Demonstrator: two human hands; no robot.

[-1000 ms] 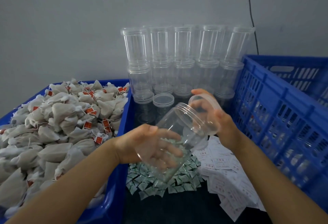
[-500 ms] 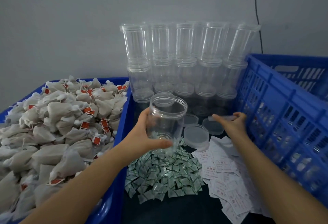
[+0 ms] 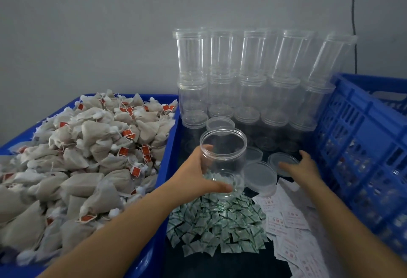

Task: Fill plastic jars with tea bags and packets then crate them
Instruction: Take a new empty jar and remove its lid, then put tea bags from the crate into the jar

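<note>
Open jar (image 3: 222,163): clear plastic, empty, lid off, upright at back edge of packets (image 3: 217,222). Judged light, thin-walled, smooth and a bit slippery; likely to flex if squeezed; best gripped around lower wall. Left hand (image 3: 196,175): wrapped around jar's lower half, thumb in front, forearm reaching in from lower left. Right hand (image 3: 302,167): fingers extended and relaxed, resting on loose lid (image 3: 284,163) just beside blue crate (image 3: 361,136). Tea bags (image 3: 83,158): heaped in bin (image 3: 169,145) at left; soft, light.
</note>
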